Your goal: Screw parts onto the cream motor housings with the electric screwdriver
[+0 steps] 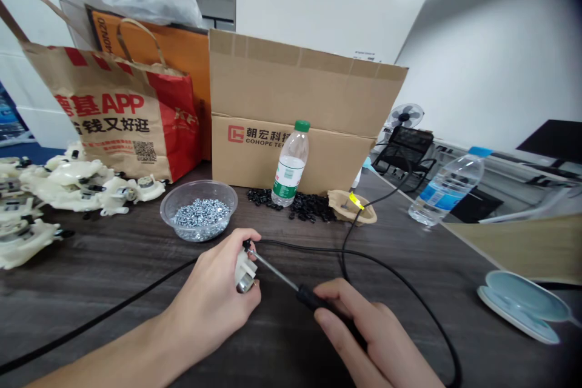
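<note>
My left hand (pixel 213 291) is shut around a small white plastic part (pixel 242 271) with a metal cylinder at its lower end. My right hand (pixel 368 327) grips the black handle of a corded electric screwdriver (pixel 309 298). Its thin metal shaft reaches left, and the tip meets the top of the white part beside my left thumb. A black cable (pixel 391 270) runs from the screwdriver across the dark wood-grain table (pixel 113 279). A clear bowl of small silver screws (pixel 199 212) sits just beyond my left hand.
White plastic assemblies (pixel 59 185) lie heaped at the left. Black small parts (pixel 300 205) are scattered before a cardboard box (pixel 291 103), beside a water bottle (pixel 290 163). A paper bag (pixel 122 112) stands left, a second bottle (pixel 448 189) right, and a pale blue object (pixel 521 306) lies near the right edge.
</note>
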`<state>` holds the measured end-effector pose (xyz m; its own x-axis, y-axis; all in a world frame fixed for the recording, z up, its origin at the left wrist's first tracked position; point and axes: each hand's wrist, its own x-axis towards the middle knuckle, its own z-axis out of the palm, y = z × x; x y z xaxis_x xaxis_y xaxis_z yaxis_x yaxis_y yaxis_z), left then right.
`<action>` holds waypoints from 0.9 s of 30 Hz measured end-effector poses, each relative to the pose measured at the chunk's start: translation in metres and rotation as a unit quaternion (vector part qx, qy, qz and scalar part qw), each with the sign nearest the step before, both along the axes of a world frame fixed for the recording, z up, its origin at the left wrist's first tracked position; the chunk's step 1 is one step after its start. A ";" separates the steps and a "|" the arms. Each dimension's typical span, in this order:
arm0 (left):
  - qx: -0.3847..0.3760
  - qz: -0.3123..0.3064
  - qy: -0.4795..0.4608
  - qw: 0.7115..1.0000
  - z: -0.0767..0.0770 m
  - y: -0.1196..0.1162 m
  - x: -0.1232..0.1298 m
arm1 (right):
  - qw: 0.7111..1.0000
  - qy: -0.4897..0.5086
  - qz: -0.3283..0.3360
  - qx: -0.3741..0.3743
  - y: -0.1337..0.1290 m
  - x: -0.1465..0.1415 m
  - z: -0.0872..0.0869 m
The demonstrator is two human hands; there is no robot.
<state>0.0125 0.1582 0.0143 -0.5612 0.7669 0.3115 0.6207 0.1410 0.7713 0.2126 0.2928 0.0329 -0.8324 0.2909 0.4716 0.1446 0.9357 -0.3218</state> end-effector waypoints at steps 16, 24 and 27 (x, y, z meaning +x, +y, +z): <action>0.002 0.018 0.014 1.000 -0.002 0.000 0.001 | 0.999 -0.007 -0.021 -0.049 0.004 -0.007 0.001; -0.008 0.014 0.002 1.000 0.002 -0.001 0.002 | 0.993 -0.044 0.026 -0.110 0.008 -0.010 0.008; -0.009 0.011 -0.001 1.000 0.002 0.000 0.002 | 0.990 -0.072 0.007 -0.119 0.007 -0.010 0.007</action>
<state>0.0147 0.1582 0.0165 -0.5785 0.7598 0.2967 0.6164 0.1690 0.7691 0.2027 0.2998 0.0399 -0.8907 0.3681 0.2668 0.1933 0.8378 -0.5106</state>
